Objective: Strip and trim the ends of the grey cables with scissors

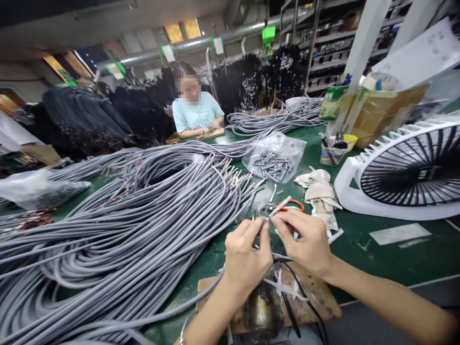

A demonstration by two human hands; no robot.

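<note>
Above a wooden board, my left hand (247, 249) pinches a grey cable (192, 303) near its end. The cable's length runs back beneath my left wrist toward the pile. Thumb and forefinger of my right hand (305, 237) are closed on the same cable end, right against my left fingertips. A pale, frayed-looking end (282, 205) sticks up past the fingers. Just behind it lie scissors with orange handles (297, 206). The exact spot between the fingertips is partly hidden. A large heap of grey cables (118, 230) fills the table to the left.
On the wooden board (319, 306) are a metal block and a black cord. A white fan (350, 191) stands at right, beside crumpled cloth (323, 194). A plastic bag of short grey pieces (275, 160) lies ahead. Across the green table (362, 254) sits another person (198, 112).
</note>
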